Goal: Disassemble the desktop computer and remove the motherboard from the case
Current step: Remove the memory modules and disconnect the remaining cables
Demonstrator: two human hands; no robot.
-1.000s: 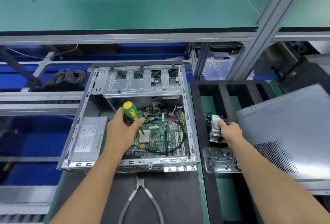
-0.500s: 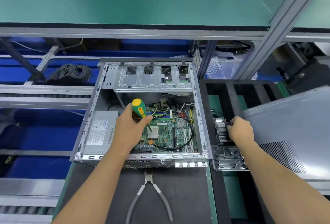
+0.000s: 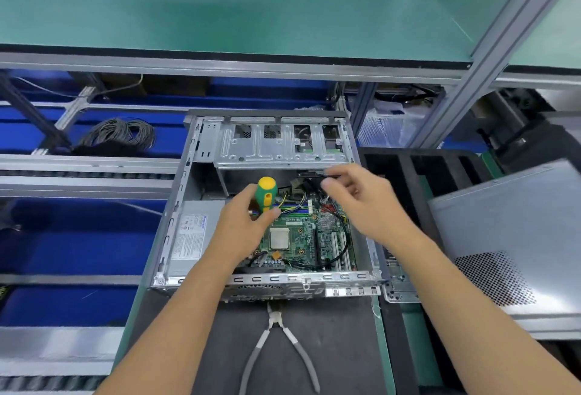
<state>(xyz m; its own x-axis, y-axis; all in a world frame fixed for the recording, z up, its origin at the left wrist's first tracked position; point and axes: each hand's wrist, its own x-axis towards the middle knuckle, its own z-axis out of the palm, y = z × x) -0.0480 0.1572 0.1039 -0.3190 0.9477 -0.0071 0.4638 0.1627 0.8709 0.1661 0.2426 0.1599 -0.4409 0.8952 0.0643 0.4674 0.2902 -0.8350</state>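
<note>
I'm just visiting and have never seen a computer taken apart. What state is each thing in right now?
Computer case: open, side cover off.
Motherboard: still in the case, cables attached.
Power supply: still in the case.
Side panel: removed, lying to the right.
Screwdriver: upright, held by the left hand.
Right hand: over the case, fingers loosely curled, holding nothing visible.
Pliers: lying unused in front of the case.

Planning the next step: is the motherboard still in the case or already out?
Still in. The green motherboard lies flat inside the open case, with black cables crossing it; both hands are over it.
</note>
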